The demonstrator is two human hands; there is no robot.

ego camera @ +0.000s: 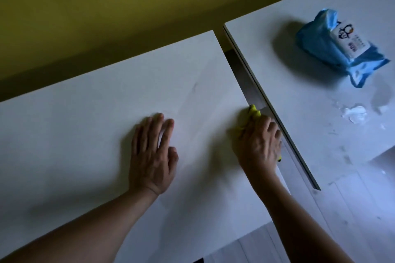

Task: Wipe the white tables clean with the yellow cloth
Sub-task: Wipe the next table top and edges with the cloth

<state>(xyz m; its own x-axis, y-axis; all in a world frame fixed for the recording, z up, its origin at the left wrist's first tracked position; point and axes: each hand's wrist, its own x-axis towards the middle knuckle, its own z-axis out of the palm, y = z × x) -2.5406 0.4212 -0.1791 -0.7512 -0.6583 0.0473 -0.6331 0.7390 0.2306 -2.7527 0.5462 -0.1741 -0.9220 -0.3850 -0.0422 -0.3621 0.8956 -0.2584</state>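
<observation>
**Off to the side**

A crumpled blue packet of wet wipes (339, 47) with a white label lies at the far right. Nearer, white smears and wet patches (353, 113) spot the surface. A yellow-green wall (106, 6) runs along the far side. Pale plank flooring (352, 209) shows at near right.

left table (85, 134) broad and bare; blue wipes pack (339, 49) and white smears (353, 114) crowd right table (299, 92)
</observation>
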